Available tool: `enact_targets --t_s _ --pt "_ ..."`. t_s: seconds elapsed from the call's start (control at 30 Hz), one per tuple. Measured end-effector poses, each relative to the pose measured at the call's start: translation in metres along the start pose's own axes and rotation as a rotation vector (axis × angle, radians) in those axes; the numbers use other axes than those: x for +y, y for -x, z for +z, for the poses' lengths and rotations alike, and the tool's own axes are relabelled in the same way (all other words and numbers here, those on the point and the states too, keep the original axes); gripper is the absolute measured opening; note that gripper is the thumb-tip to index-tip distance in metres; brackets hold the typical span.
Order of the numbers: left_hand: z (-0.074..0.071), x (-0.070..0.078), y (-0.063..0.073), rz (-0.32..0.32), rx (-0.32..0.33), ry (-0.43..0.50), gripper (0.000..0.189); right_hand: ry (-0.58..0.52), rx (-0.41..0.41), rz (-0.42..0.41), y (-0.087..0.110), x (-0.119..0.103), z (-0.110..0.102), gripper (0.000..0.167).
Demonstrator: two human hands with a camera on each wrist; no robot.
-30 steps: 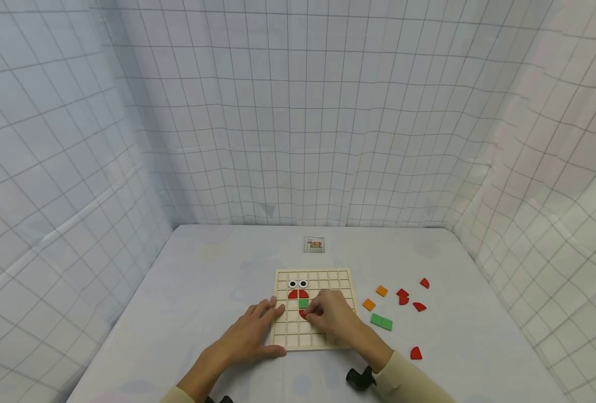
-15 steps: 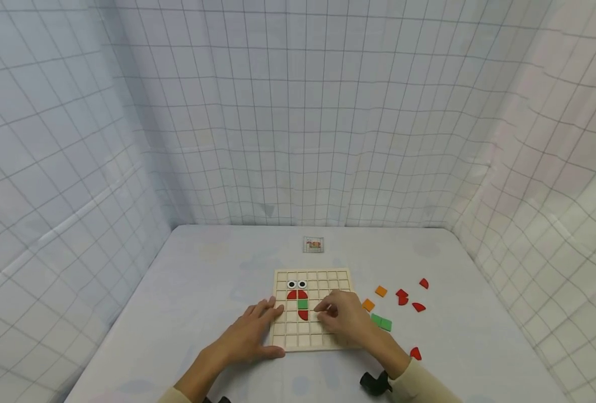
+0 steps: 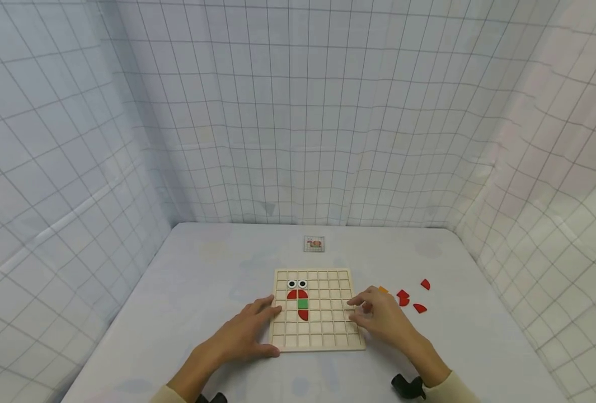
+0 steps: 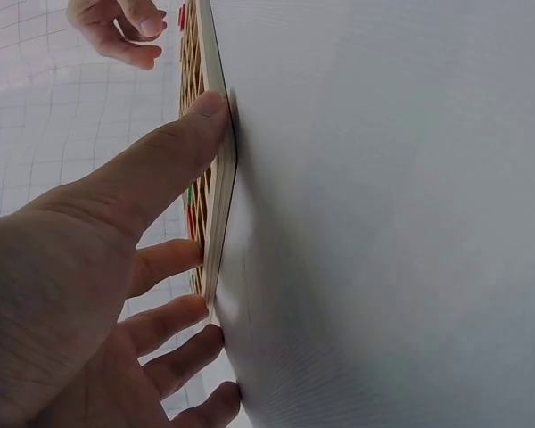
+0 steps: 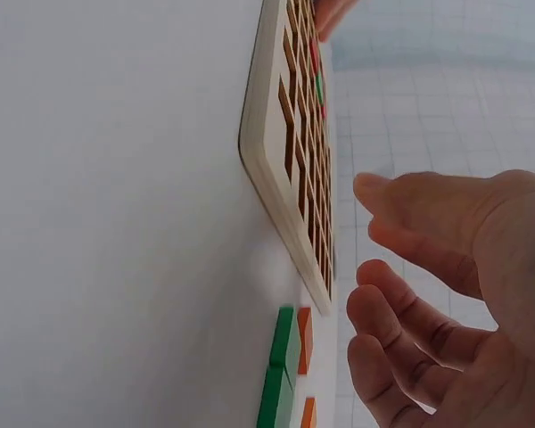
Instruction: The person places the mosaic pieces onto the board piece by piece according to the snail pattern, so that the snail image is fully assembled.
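A pale wooden grid board (image 3: pixel 328 326) lies flat on the table. Set in its cells are two eye tiles (image 3: pixel 291 284), a pair of red quarter-round tiles (image 3: pixel 292 294), a green square tile (image 3: pixel 303 304) and a lower red quarter-round tile (image 3: pixel 303 315). My left hand (image 3: pixel 247 331) rests along the board's left edge, thumb (image 4: pixel 196 129) at the near corner and fingers spread. Over the right edge hovers my right hand (image 3: pixel 384 320), its thumb and fingertips apart and nothing between them. Loose green square tiles (image 5: pixel 287 343) lie below it, hidden from the head view.
Orange square tiles (image 5: pixel 304 341) lie beside the green ones. Several loose red quarter-round tiles (image 3: pixel 419 308) are scattered to the right of the board. A small picture card (image 3: pixel 314 244) lies behind the board. Grid-patterned white curtains (image 3: pixel 298 140) enclose the table.
My right hand has let go of the lower red quarter-round tile, which stays in its cell, and has moved right to the board's edge. My left hand stays at the left edge.
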State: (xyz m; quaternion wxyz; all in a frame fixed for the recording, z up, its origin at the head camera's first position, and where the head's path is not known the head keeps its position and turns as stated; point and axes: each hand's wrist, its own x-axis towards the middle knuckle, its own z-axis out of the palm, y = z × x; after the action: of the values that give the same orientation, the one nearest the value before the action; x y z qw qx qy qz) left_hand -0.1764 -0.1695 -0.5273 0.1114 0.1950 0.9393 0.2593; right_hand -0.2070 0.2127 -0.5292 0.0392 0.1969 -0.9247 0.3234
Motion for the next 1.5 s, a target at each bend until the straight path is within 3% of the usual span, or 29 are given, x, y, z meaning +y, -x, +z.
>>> enact_targets --t_s 0.27,0.57,0.87,1.5 --pt "-0.006 -0.002 0.0 0.022 -0.043 0.043 0.099 0.043 -0.053 0.074 0.017 0.029 -0.028 0.041" --pt "-0.011 0.001 -0.001 0.033 -0.051 0.022 0.1 0.018 -0.123 0.089 0.022 0.051 -0.033 0.044" --pt "-0.009 0.0 0.002 0.059 -0.041 0.052 0.099 -0.049 -0.164 0.051 0.021 0.051 -0.033 0.022" --pt "-0.008 0.0 0.0 0.036 -0.042 0.04 0.099 -0.012 -0.134 -0.02 0.018 0.046 -0.036 0.022"
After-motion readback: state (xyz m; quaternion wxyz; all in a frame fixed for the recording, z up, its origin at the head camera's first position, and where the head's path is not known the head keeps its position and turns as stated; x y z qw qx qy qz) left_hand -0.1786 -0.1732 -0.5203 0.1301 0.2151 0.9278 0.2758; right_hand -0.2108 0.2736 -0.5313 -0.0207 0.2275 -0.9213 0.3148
